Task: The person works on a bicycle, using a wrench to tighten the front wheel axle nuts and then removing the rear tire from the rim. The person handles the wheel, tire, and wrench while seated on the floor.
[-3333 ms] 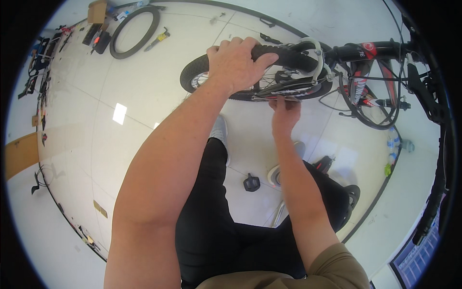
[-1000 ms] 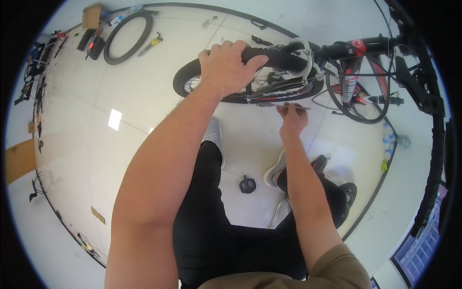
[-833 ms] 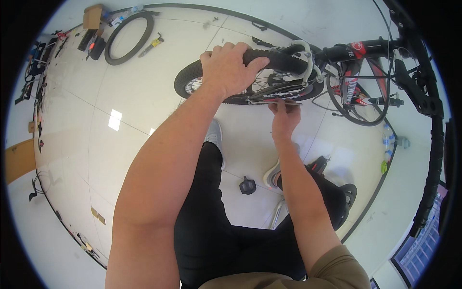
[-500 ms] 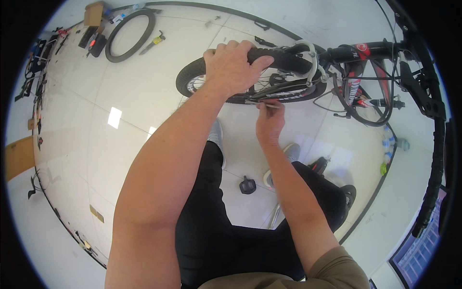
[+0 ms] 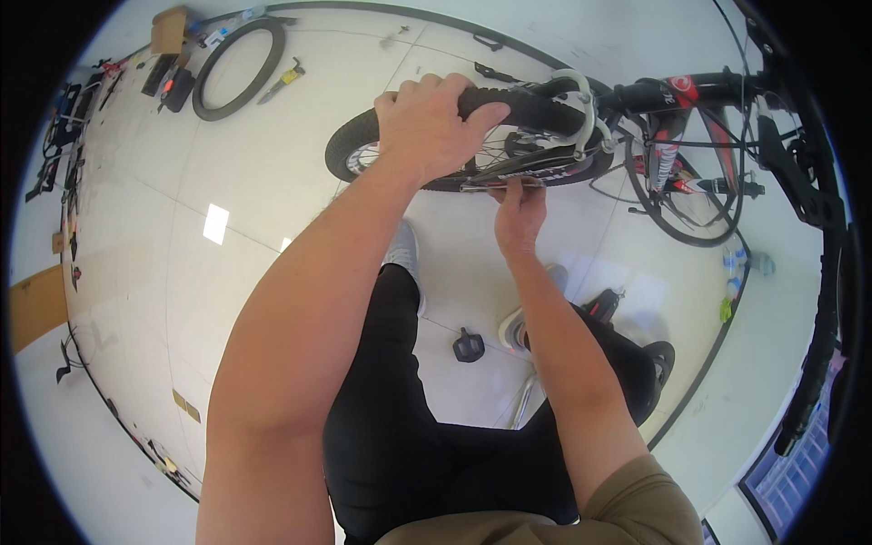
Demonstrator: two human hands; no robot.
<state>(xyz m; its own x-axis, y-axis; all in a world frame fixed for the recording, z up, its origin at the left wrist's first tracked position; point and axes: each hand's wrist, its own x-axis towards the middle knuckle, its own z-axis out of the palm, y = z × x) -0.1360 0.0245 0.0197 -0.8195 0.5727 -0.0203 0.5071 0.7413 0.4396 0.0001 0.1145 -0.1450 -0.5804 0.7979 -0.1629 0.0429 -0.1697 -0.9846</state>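
Observation:
My left hand [image 5: 425, 127] is wrapped over the top of the black knobby tyre [image 5: 527, 109] of a bicycle's front wheel, fingers on the far side. Lower on the near side of that wheel, my right hand [image 5: 520, 213] is closed on a thin silver tool [image 5: 474, 188], lying roughly level against the fork leg area by the wheel's lower edge. Its exact kind is hard to make out, and my fingers cover its middle. A white brake arm [image 5: 586, 113] straddles the tyre beside the black and red frame [image 5: 672, 94].
A loose tyre [image 5: 204, 100], a yellow-handled tool [image 5: 283, 82] and a cardboard box [image 5: 169, 32] lie at the far left. Between my feet sit a black pedal [image 5: 469, 345] and a silver bar [image 5: 522, 401]. The handlebar [image 5: 822, 300] reaches along the right side.
My right hand has shifted slightly up and right, and the silver tool now lies closer along the wheel. My left hand keeps its hold on the tyre.

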